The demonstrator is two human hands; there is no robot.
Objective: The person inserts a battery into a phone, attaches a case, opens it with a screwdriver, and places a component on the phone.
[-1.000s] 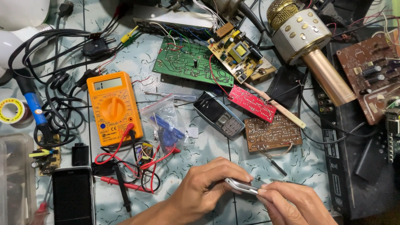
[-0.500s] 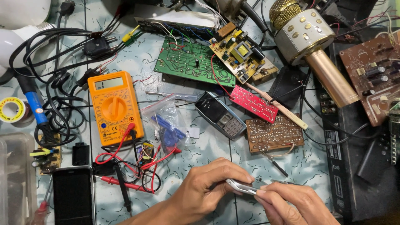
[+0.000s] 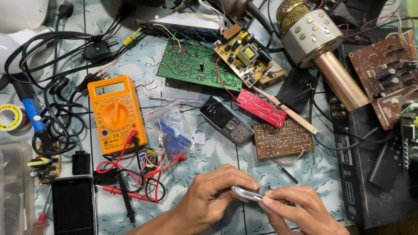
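Seemingly both hands, left (image 3: 213, 198) and right (image 3: 300, 211), pinch a small silver phone (image 3: 246, 193). Fingertip grip is slight; it could slip onto the tabletop (image 3: 209, 156).

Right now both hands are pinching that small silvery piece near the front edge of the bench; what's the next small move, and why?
Probably keep the left hand steady and shift only the right hand fingertips along the silvery piece. Both hands grip it from opposite ends above the tiled bench, and most of it is hidden, so its state cannot be told.
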